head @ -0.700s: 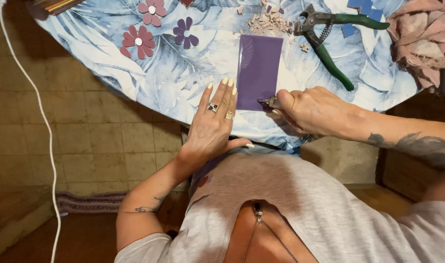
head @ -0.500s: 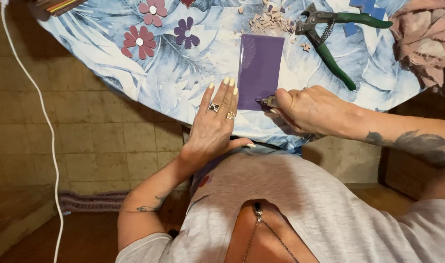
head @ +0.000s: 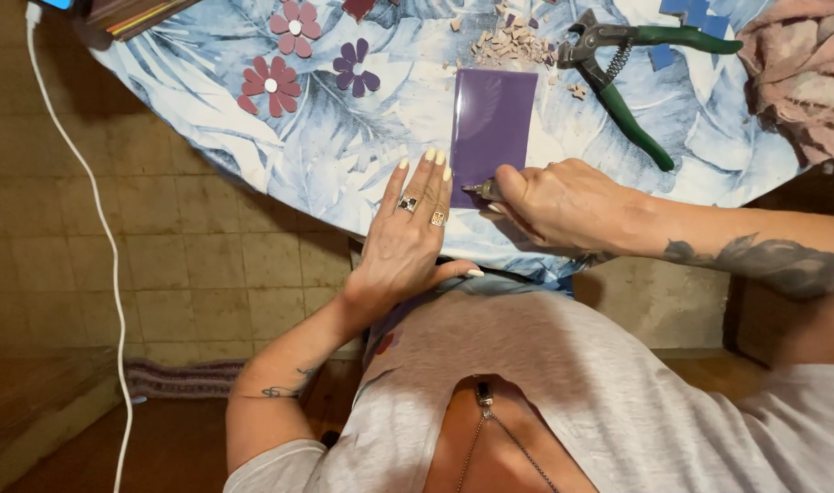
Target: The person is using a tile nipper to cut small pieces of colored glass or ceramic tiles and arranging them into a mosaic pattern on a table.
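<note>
Your left hand [head: 411, 233] lies flat and open on the leaf-patterned tablecloth [head: 344, 155], fingers together and pointing away from you, thumb spread toward your body. Its fingertips [head: 435, 160] rest just beside the left edge of the purple tile [head: 493, 132], at the tile's near corner; whether they touch it cannot be told. Up and to the left of this hand, well apart, sit three flower-shaped pieces [head: 298, 55].

The purple tile lies flat on the cloth, directly ahead of the gap between your two hands, its long sides running away from you.

Your right hand [head: 563, 205] is closed around a small metal tool [head: 482, 189], whose tip meets the tile's near edge. Most of the tool is hidden in the fist.

Beyond this hand, past the tile's far end, lies a heap of pale tile fragments [head: 513, 41]. To its right rest green-handled nippers [head: 627, 73], apart from your hand. A crumpled pinkish cloth [head: 800, 68] sits at far right.
</note>
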